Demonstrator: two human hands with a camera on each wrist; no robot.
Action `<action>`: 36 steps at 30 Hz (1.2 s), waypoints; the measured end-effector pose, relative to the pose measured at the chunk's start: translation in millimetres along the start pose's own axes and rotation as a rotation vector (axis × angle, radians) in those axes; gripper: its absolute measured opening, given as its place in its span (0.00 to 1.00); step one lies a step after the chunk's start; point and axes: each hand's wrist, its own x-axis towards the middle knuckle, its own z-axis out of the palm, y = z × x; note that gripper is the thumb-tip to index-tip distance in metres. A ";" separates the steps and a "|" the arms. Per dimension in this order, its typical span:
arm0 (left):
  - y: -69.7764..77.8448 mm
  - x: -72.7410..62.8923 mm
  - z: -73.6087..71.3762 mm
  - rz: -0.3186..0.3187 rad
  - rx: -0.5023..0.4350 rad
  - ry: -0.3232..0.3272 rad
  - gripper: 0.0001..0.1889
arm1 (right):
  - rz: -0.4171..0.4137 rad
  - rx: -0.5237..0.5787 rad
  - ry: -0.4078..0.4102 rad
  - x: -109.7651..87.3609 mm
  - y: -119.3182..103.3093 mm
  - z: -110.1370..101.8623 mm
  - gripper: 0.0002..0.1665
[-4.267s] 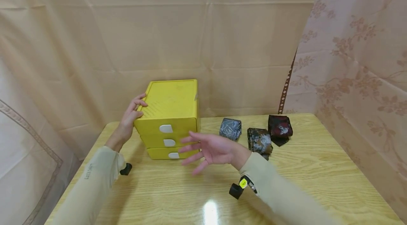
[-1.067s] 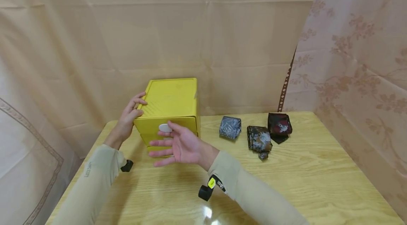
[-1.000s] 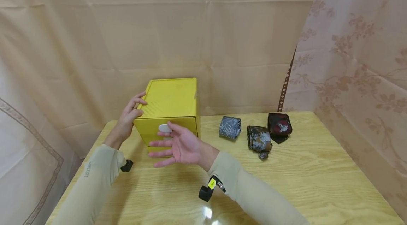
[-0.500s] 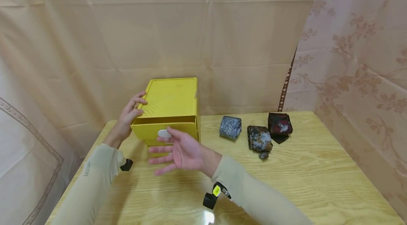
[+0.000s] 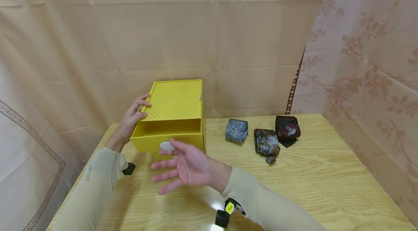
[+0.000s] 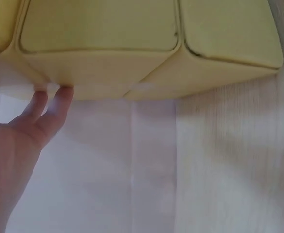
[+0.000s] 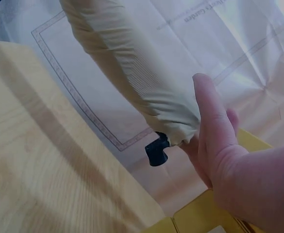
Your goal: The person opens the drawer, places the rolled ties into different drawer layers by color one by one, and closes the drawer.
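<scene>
A yellow drawer unit (image 5: 176,98) with white handles stands at the back left of the table. Its top drawer (image 5: 145,144) is pulled partway out, so the yellow inside shows. Between thumb and index finger, my right hand (image 5: 194,167) pinches the white handle (image 5: 166,146) of that drawer; the other fingers are spread out in front of the lower drawers. My left hand (image 5: 128,124) rests on the unit's upper left edge. In the left wrist view its straight fingers (image 6: 59,109) touch the side wall. The lower drawers are mostly hidden by the right hand.
Three rolled neckties lie right of the unit: a grey-blue one (image 5: 236,130), a brown floral one (image 5: 266,141) and a dark red one (image 5: 287,130). Beige curtains (image 5: 254,60) hang right behind the wooden table (image 5: 310,176).
My right hand has come from beside the unit to the top drawer's handle and drawn that drawer toward me. The left hand has stayed in place, and so have the neckties.
</scene>
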 end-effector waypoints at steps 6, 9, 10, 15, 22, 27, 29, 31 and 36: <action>6.9 -0.2 -12.3 -0.091 0.076 -0.105 0.11 | 0.010 -0.019 0.014 -3.9 3.6 3.1 0.36; 11.2 0.2 -16.5 -0.128 0.123 -0.136 0.12 | 0.026 -0.022 0.013 -5.7 5.6 4.6 0.40; 12.4 0.4 -17.3 -0.135 0.132 -0.142 0.13 | 0.034 -0.021 0.010 -6.2 6.3 5.0 0.41; 15.2 1.1 -19.1 -0.151 0.188 -0.145 0.15 | 0.056 -0.024 -0.007 -9.3 9.5 7.0 0.42; 15.6 0.1 -20.4 -0.177 0.243 -0.161 0.16 | 0.074 -0.019 -0.037 -13.6 13.9 6.6 0.43; 19.2 0.0 -23.0 -0.185 0.249 -0.196 0.17 | 0.083 -0.017 -0.050 -15.8 16.2 6.7 0.43; 20.4 0.0 -23.1 -0.191 0.252 -0.202 0.17 | 0.087 -0.014 -0.051 -16.5 17.0 6.7 0.43; 20.6 -0.3 -23.0 -0.193 0.253 -0.204 0.17 | 0.087 -0.013 -0.051 -16.7 18.1 6.4 0.42; 20.6 -0.6 -21.5 -0.191 0.262 -0.200 0.17 | 0.075 -0.011 -0.048 -17.7 20.4 5.3 0.39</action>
